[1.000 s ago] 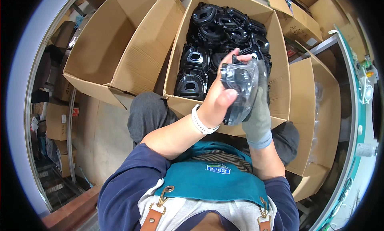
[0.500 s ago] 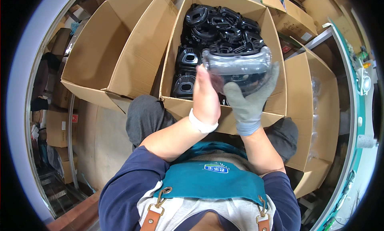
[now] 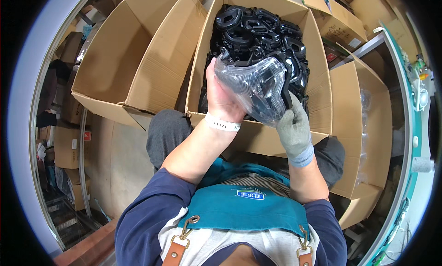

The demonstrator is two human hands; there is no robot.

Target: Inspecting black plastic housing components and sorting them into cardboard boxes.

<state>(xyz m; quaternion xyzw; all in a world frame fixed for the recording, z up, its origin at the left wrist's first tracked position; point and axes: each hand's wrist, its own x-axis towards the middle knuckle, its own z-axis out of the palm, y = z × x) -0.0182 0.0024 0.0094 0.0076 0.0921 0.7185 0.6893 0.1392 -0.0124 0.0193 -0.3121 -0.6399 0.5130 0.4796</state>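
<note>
Between my hands, a clear, curved plastic headlight [image 3: 251, 84] with a black rim along its back is held up over an open carton. My bare left hand [image 3: 222, 93], with a white band at the wrist, cups its left side from below. My right hand [image 3: 294, 128], in a grey glove, pinches the lower right edge with thumb and fingers. Beneath and behind lie several glossy black lamp housings [image 3: 253, 29], heaped inside the cardboard box [image 3: 202, 54]. The headlight and my hands hide part of the heap.
A tall open carton [image 3: 115, 54] stands on the left. To the right, another open box [image 3: 345, 123] holds clear curved parts [image 3: 365, 123] along its side. A teal-edged bench [image 3: 405, 151] runs down the far right. My knees are against the near side of the middle box.
The headlight has turned and tilted, its black rim now toward the right. My left hand has shifted left beneath it; my right hand has moved down to its lower edge.
</note>
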